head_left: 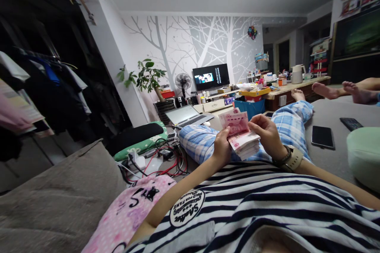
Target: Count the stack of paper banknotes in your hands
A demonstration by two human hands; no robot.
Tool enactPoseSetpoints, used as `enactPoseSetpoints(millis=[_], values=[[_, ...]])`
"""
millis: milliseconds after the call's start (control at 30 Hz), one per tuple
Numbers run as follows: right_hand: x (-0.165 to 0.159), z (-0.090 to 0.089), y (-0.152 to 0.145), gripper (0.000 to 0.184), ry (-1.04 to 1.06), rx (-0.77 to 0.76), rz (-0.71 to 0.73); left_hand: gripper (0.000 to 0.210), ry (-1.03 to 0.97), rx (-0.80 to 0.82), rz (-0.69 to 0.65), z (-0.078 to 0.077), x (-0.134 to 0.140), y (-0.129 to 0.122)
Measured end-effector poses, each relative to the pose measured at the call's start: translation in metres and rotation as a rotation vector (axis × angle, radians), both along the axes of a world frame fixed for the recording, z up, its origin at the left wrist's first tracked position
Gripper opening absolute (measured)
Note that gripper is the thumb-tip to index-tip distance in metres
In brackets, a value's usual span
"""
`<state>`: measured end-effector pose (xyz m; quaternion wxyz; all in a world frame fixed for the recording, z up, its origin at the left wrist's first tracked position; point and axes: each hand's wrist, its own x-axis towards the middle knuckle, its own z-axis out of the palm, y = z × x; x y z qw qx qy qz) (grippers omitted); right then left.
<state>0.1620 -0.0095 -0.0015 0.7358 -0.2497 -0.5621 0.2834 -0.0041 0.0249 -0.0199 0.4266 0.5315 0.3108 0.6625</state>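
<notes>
A thick stack of pink and white banknotes (245,144) is held in front of my striped shirt, over my lap. My left hand (222,144) is closed around its left side, thumb on top. Some notes (236,122) stand folded up and away from the rest of the stack. At the right edge of these raised notes, my right hand (265,132) has thumb and fingers pinched together on a banknote. A bracelet and a pale watch (293,158) sit on my right wrist.
An open laptop (187,115) stands beyond my left knee. Tangled cables and chargers (164,154) lie on my left. To the right are a black phone (323,137), a remote (351,123) and a green cushion (365,154). Another person's bare feet (326,90) rest farther right.
</notes>
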Motion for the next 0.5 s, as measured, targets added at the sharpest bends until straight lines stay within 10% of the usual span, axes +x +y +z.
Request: enactPoseSetpoints(millis=[167,500], values=[[0.001,-0.001,0.005,0.05,0.007,-0.015,0.02,0.039,-0.093,-0.069,-0.246,0.011,0.006,-0.014],[0.002,-0.001,0.001,0.054,-0.034,-0.057,0.037,0.035,-0.142,-0.065,-0.25,0.011,0.007,-0.012]])
